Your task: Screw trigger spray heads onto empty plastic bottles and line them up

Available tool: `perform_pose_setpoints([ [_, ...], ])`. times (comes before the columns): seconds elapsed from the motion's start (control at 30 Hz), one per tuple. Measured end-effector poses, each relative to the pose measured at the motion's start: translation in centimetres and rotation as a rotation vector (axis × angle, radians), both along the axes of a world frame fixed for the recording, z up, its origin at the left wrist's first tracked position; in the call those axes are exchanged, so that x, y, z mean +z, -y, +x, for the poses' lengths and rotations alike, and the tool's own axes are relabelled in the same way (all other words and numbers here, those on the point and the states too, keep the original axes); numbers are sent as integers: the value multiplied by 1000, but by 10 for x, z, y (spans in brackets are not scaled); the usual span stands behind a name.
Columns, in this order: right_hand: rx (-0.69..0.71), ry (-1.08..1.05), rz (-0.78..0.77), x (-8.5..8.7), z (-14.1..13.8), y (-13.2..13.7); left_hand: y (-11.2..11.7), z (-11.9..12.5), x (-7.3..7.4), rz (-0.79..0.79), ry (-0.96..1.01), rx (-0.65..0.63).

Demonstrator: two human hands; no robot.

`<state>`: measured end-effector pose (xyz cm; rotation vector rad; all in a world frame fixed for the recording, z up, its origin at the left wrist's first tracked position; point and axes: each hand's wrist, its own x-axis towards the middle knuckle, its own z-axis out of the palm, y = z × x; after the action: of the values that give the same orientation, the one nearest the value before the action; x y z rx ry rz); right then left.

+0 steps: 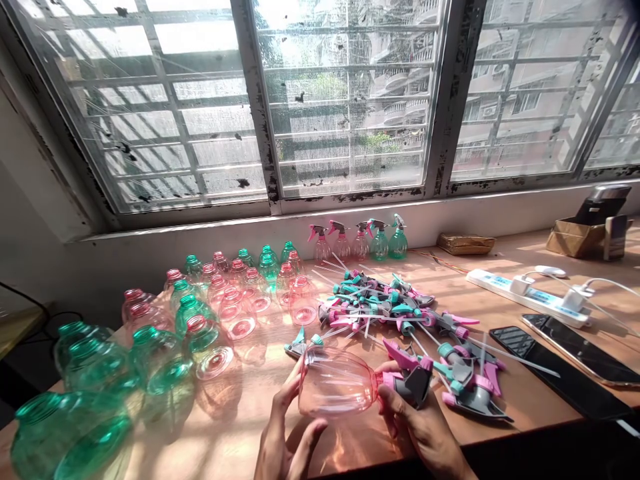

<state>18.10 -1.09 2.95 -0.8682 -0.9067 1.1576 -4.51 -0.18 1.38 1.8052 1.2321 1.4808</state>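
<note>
A clear pink spray bottle lies on its side above the table's front part, its base to the left. My left hand cradles its base end, fingers behind and thumb underneath. A pink and grey trigger spray head sits at the bottle's neck. My right hand pinches round the collar where head and neck meet; how far the thread is engaged cannot be seen. Just behind the bottle lies a teal and grey spray head. To the right is a pile of loose spray heads with white tubes.
Open pink and green bottles stand in rows on the left. Several bottles with heads fitted line the wall under the window. On the right are a power strip, two phones and a cardboard box.
</note>
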Motion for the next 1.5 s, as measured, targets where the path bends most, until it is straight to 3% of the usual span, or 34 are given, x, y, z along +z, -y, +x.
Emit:
perform_pose_setpoints([
  [0.13,-7,2,-1,-2,0,-1,2,2,4,-15,36,-19],
  [0.33,-5,-55,-8,-4,0,-2,-7,-2,5,167,-55,-78],
  [0.47,-1,-29,-18,-3,1,0,-7,-1,1,108,-33,-15],
  [0.67,19,20,-8,-1,2,0,0,2,6,39,-34,-23],
  [0.97,13,14,1,-11,2,-5,-5,4,4,232,-69,-16],
  [1.33,14,-5,10,-7,1,-2,4,6,14,26,38,-6],
  [1.5,-2,-63,9,-11,1,-5,1,6,12,101,-9,-40],
])
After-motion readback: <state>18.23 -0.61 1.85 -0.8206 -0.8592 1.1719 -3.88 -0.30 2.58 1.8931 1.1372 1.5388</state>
